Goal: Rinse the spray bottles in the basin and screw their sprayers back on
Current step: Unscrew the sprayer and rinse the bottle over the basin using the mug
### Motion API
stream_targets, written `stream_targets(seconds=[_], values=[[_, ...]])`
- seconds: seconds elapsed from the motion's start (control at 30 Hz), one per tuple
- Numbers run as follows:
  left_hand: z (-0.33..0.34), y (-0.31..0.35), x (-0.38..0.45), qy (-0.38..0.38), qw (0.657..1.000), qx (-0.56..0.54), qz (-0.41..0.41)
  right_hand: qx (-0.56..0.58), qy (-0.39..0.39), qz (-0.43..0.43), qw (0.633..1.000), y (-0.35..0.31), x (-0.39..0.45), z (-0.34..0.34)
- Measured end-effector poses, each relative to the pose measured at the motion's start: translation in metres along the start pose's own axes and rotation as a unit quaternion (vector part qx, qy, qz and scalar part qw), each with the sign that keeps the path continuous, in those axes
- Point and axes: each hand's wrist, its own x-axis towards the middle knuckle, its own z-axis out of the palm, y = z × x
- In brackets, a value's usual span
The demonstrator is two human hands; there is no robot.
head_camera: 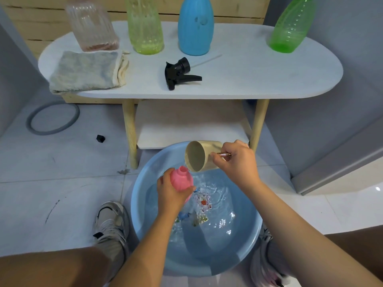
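Lower centre of frame: left hand [172,195] wrapped round pink bottle [182,179], neck up, over blue basin [145,230]. Right hand [236,162] grips beige cup [200,155], tipped at bottle mouth. Black sprayer [179,73] on white table [248,75], upper centre.

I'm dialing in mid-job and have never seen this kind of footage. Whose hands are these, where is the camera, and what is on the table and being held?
There is one picture, from a camera worn on a person's head, looking down at their own bare hands; no machine is involved. The left hand grips a pink bottle with no sprayer on it, over a blue basin of water on the floor. The right hand holds a beige cup by its handle, tipped toward the bottle's open neck. On the white table behind stand four bottles: clear, yellow-green, blue and green. A black sprayer head and a folded cloth lie in front of them.
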Motion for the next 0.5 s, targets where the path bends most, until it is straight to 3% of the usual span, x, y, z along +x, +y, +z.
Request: stream_targets(seconds=[0.5], values=[[-0.0001,0.0019,0.0006,0.002,1.000,0.005,0.000,-0.013,0.023,-0.055,0.998,-0.0023,0.0025,0.0002]])
